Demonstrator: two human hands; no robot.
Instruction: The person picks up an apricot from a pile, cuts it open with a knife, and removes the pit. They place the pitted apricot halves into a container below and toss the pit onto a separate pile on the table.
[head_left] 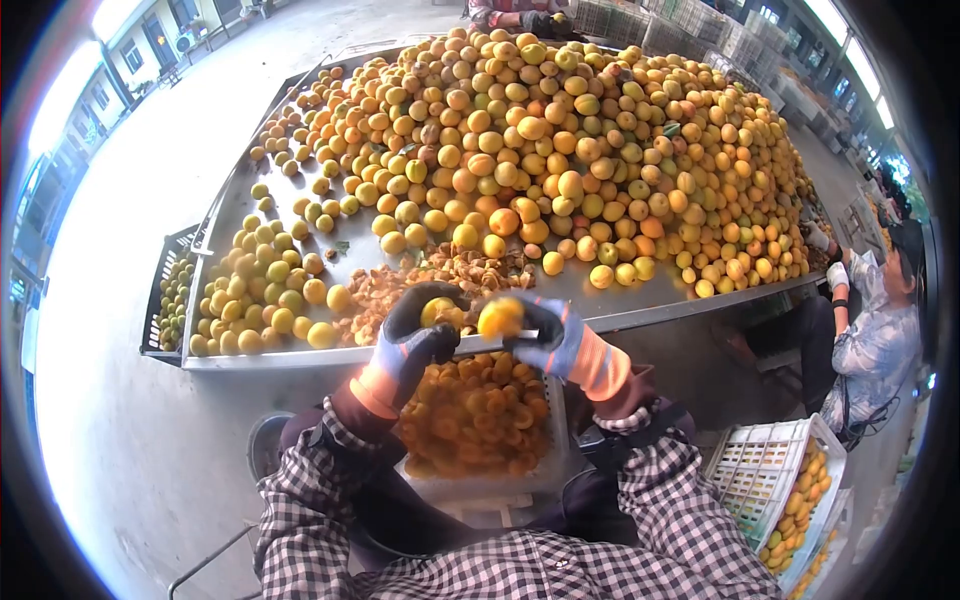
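Both hands wear blue, orange and black gloves above the table's near edge. My left hand (412,325) is closed round a yellow-orange apricot (440,312), its fingers curled over the fruit. My right hand (560,342), also closed, holds a second apricot (500,318), blurred by motion. A thin pale strip by its fingers may be a blade; I cannot make it out fully. Behind the hands lies a pile of brownish scraps (455,270). Below them, a pale crate (556,405) between my knees contains orange, cut-looking apricot pieces (475,415).
A large heap of apricots (540,150) covers much of the metal table (660,312). Greener fruit gathers at the left, beside a black crate (152,320). At right sit a co-worker (875,335) and a white crate (760,465). Another person's hand (540,22) shows behind the heap.
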